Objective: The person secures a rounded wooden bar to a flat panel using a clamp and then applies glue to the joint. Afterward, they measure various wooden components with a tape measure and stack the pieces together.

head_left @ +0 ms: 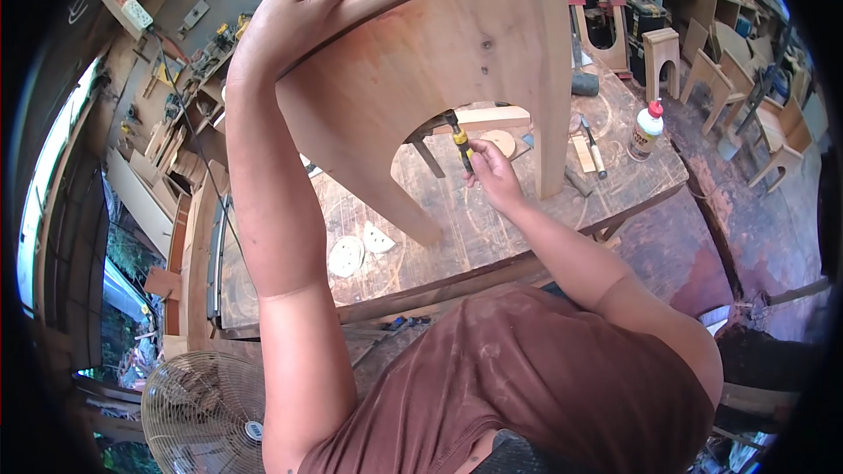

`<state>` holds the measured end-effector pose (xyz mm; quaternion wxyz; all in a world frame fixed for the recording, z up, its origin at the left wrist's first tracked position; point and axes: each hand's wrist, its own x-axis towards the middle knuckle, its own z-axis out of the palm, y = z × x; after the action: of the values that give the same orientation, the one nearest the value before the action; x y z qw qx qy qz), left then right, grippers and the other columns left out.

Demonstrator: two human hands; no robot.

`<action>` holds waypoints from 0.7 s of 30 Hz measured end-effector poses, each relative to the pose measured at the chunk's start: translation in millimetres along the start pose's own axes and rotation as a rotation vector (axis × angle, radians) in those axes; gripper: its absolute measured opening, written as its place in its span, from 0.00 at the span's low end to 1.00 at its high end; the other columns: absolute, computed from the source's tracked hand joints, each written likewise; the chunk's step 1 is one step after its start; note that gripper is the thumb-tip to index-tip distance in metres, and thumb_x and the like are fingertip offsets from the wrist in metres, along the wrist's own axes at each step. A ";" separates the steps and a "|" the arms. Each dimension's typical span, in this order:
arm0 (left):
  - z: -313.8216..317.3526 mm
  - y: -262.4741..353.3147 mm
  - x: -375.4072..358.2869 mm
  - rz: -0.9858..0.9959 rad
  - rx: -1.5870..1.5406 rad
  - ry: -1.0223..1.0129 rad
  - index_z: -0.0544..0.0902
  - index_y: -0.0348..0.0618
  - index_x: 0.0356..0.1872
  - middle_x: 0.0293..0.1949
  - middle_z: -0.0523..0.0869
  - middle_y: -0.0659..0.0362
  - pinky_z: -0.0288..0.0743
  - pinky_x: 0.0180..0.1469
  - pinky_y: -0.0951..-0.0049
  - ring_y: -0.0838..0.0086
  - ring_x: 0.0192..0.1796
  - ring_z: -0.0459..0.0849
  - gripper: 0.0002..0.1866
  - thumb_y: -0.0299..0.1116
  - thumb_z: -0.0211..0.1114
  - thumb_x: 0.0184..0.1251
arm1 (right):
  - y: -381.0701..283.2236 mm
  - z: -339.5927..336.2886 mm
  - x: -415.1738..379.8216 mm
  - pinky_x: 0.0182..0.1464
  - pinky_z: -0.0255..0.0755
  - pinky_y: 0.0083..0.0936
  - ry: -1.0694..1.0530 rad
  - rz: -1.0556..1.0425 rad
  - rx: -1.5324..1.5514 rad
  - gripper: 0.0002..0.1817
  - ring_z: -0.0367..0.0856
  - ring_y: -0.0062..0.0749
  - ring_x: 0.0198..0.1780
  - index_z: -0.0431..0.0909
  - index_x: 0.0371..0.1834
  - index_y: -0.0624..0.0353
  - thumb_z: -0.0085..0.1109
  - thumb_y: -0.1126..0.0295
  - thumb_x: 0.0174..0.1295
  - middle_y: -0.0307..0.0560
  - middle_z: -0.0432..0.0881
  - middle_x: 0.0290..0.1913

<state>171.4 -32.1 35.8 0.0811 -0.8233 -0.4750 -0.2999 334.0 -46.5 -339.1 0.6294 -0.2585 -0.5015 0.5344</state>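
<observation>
Pinching the handle mid-frame, the right hand is nearer the stool's arch, handle slanting up-left there; the left hand, upper left, lies over the top edge, grip unclear.

The person is wearing a reddish-brown top, its cloth creasing in long folds and showing pale, dusty smudges. The right arm is emerging bare near the shoulder; the left hand and right hand are also showing bare.
</observation>
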 end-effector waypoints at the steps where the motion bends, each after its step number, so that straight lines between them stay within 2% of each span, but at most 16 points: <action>1: -0.8 1.5 -0.6 -0.022 0.004 -0.007 0.82 0.44 0.53 0.38 0.85 0.56 0.72 0.51 0.70 0.71 0.42 0.80 0.24 0.54 0.56 0.75 | 2.6 1.4 1.0 0.45 0.73 0.21 0.003 0.009 0.027 0.23 0.75 0.20 0.44 0.66 0.64 0.64 0.53 0.60 0.75 0.42 0.76 0.48; 3: -0.9 2.7 -0.6 -0.022 0.017 0.004 0.83 0.44 0.53 0.38 0.84 0.57 0.72 0.51 0.70 0.72 0.42 0.79 0.24 0.54 0.56 0.75 | 7.2 3.4 4.3 0.44 0.72 0.20 0.003 0.022 0.056 0.23 0.75 0.19 0.43 0.65 0.64 0.63 0.55 0.60 0.74 0.41 0.75 0.48; 5: -0.6 3.6 -2.2 -0.025 0.030 0.010 0.83 0.44 0.52 0.38 0.84 0.57 0.72 0.51 0.70 0.72 0.41 0.79 0.23 0.54 0.56 0.75 | 6.2 10.7 7.0 0.43 0.70 0.18 0.045 -0.128 -0.163 0.23 0.72 0.16 0.41 0.70 0.61 0.62 0.59 0.59 0.71 0.39 0.75 0.45; 6: -0.5 4.5 -3.0 -0.021 0.022 0.014 0.83 0.44 0.51 0.37 0.84 0.58 0.72 0.50 0.71 0.73 0.41 0.78 0.23 0.53 0.56 0.75 | 5.9 14.2 9.6 0.43 0.70 0.18 0.045 -0.121 -0.160 0.23 0.72 0.16 0.41 0.70 0.61 0.62 0.59 0.59 0.71 0.39 0.75 0.45; 8: 1.0 4.8 -4.9 -0.022 0.015 0.006 0.83 0.45 0.51 0.35 0.83 0.59 0.71 0.49 0.72 0.74 0.40 0.78 0.22 0.53 0.56 0.75 | -0.7 20.2 14.6 0.40 0.69 0.22 0.119 -0.233 -0.326 0.20 0.70 0.18 0.37 0.75 0.51 0.64 0.66 0.58 0.67 0.37 0.76 0.36; 9: 0.3 3.6 -4.8 -0.017 0.008 0.004 0.83 0.45 0.51 0.34 0.82 0.59 0.71 0.49 0.73 0.75 0.39 0.77 0.22 0.53 0.56 0.76 | 4.2 16.8 18.0 0.40 0.69 0.22 0.123 -0.225 -0.322 0.20 0.70 0.18 0.37 0.75 0.51 0.64 0.66 0.58 0.67 0.37 0.76 0.36; 11: 0.3 8.3 -6.2 -0.036 0.000 0.016 0.83 0.44 0.50 0.32 0.80 0.61 0.70 0.47 0.74 0.77 0.38 0.75 0.21 0.52 0.56 0.76 | 14.6 9.0 27.7 0.34 0.68 0.18 0.050 -0.141 -0.314 0.23 0.70 0.17 0.30 0.78 0.45 0.61 0.68 0.50 0.64 0.33 0.74 0.29; 12: 0.4 11.2 -7.3 -0.036 0.001 0.007 0.83 0.44 0.50 0.32 0.80 0.61 0.70 0.47 0.74 0.77 0.38 0.75 0.21 0.52 0.56 0.76 | 16.5 2.8 31.2 0.34 0.68 0.18 0.054 -0.135 -0.309 0.23 0.70 0.17 0.30 0.78 0.45 0.61 0.68 0.50 0.64 0.33 0.74 0.29; 14: 1.0 15.1 -6.9 -0.091 -0.026 0.009 0.83 0.44 0.50 0.32 0.80 0.61 0.70 0.47 0.75 0.77 0.37 0.74 0.21 0.51 0.56 0.77 | 14.4 -10.2 39.6 0.25 0.63 0.15 -0.332 0.202 0.237 0.29 0.68 0.14 0.23 0.77 0.41 0.59 0.67 0.41 0.60 0.31 0.72 0.26; 15: 0.9 9.9 -4.6 -0.073 -0.027 -0.019 0.83 0.43 0.50 0.32 0.79 0.62 0.69 0.47 0.76 0.78 0.38 0.74 0.21 0.51 0.55 0.77 | 15.6 -12.3 43.0 0.19 0.57 0.13 -0.404 0.234 0.316 0.31 0.65 0.12 0.19 0.76 0.39 0.57 0.65 0.36 0.58 0.32 0.71 0.25; 19: 1.1 6.1 -2.3 -0.056 -0.049 -0.026 0.82 0.43 0.50 0.32 0.78 0.63 0.68 0.47 0.77 0.79 0.38 0.73 0.21 0.51 0.55 0.77 | 11.5 -13.7 45.0 0.24 0.61 0.14 -0.445 0.271 0.372 0.34 0.68 0.15 0.23 0.76 0.41 0.60 0.66 0.35 0.55 0.32 0.71 0.26; 21: 1.2 4.6 -1.7 -0.052 -0.031 -0.005 0.82 0.43 0.50 0.33 0.78 0.64 0.68 0.47 0.77 0.80 0.39 0.72 0.21 0.51 0.55 0.77 | 11.3 -1.4 38.2 0.32 0.67 0.17 -0.088 -0.131 -0.073 0.35 0.73 0.18 0.29 0.76 0.44 0.60 0.72 0.37 0.52 0.34 0.74 0.28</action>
<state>175.1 -35.3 34.5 0.0592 -0.8126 -0.4917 -0.3073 327.8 -7.3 -335.8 0.6304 -0.2241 -0.5638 0.4842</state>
